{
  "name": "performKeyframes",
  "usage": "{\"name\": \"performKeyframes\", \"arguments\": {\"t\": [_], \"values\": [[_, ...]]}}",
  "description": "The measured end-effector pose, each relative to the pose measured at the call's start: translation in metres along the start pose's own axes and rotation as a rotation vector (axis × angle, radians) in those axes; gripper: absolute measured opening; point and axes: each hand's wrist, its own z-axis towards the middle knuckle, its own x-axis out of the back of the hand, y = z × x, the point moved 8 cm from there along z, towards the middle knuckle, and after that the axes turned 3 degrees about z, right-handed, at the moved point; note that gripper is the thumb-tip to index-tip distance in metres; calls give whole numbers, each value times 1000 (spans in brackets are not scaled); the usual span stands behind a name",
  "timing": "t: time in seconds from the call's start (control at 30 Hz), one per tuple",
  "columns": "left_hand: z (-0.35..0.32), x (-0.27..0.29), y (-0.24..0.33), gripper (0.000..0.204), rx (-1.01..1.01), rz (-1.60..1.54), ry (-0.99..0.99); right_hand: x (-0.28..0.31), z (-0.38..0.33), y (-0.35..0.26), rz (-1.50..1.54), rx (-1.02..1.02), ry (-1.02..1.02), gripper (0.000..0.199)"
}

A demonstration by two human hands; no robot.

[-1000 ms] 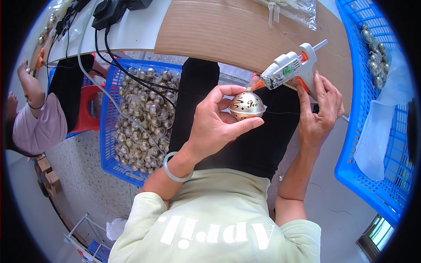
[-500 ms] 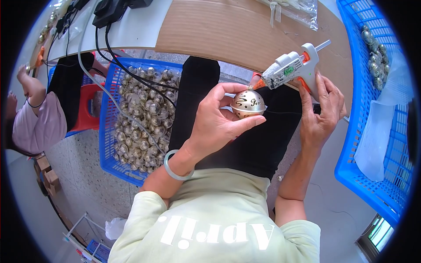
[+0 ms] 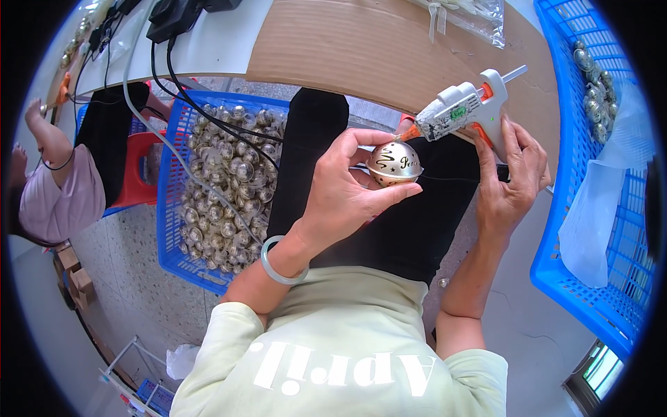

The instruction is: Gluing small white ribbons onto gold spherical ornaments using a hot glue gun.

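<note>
Above my lap, my left hand (image 3: 340, 184) grips a champagne-gold round bell ornament (image 3: 394, 165) with dark printed patterns and lettering. Thumb and fingers wrap its left side and underside. A white hot glue gun (image 3: 451, 111) with an orange nozzle and trigger is in my right hand (image 3: 513, 167), its handle partly hidden by the fingers. The nozzle tip sits at the top of the bell; whether it touches cannot be made out. A glue stick (image 3: 515, 74) pokes from the gun's back end.
A blue basket (image 3: 167, 229) full of similar bells stands at my left, black cables (image 3: 208, 121) hanging over it. Brown cardboard (image 3: 333, 48) covers the table ahead. Another blue basket (image 3: 549, 257) at right holds bells and plastic wrap. A co-worker (image 3: 62, 194) sits at far left.
The bell has turned slightly in my left fingers, and the nozzle is now closer against its top. My right hand has barely moved.
</note>
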Motion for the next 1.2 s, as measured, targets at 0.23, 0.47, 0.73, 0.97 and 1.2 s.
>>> {"name": "performKeyframes", "arguments": {"t": [0.23, 0.47, 0.73, 0.97, 1.2], "values": [[0, 1, 0, 60, -8, -31, 13, 1, 0, -1, -3, -12, -2, 45], [-3, 2, -1, 57, -31, -68, 27, -1, 1, 0, -26, -35, -30, 41], [-6, 5, -1, 57, -50, -78, 31, -1, 2, -1, -9, -25, -33, 41], [-6, 8, 4, 55, -98, -64, 45, 2, 3, -4, 14, -13, -19, 44], [-4, 11, 6, 61, -46, -112, -10, 2, 9, -9, 15, -15, -25, 43]]}}
